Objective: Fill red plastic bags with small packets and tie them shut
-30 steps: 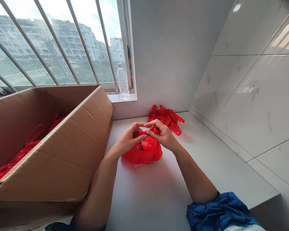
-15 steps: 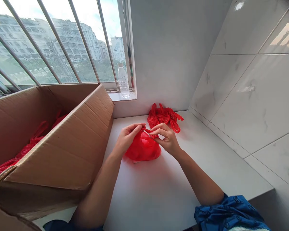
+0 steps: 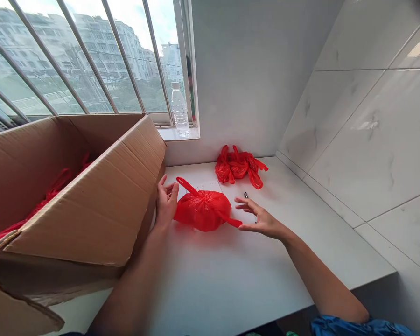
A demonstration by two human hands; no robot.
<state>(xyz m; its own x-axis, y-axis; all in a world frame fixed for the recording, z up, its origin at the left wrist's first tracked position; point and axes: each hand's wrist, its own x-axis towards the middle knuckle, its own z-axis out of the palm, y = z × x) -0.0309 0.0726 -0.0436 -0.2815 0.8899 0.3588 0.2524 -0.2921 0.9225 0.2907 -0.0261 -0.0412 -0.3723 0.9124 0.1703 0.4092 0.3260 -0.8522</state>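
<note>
A bulging red plastic bag [image 3: 203,211] lies on the white counter [image 3: 210,289], its body tied up and a handle loop sticking out to each side. My left hand [image 3: 166,203] stands open just left of the bag, fingers up, holding nothing. My right hand [image 3: 260,220] lies open on the right, fingers apart and empty, with its thumb at the tip of the bag's right handle. Behind them sits a bunch of red plastic bags [image 3: 238,167]. A small black pen [image 3: 246,195] lies near my right fingers.
A sheet of white paper [image 3: 199,185] lies under the bag's far side. A large cardboard box [image 3: 73,196] with red bags inside stands at the left. A plastic water bottle [image 3: 179,112] stands on the barred window's sill. Marble-look tiles [image 3: 371,140] line the right wall.
My hands have let go of the bag and moved apart to either side. The bag now looks tied, with handles spread left and right. Paper and pen have come into view.
</note>
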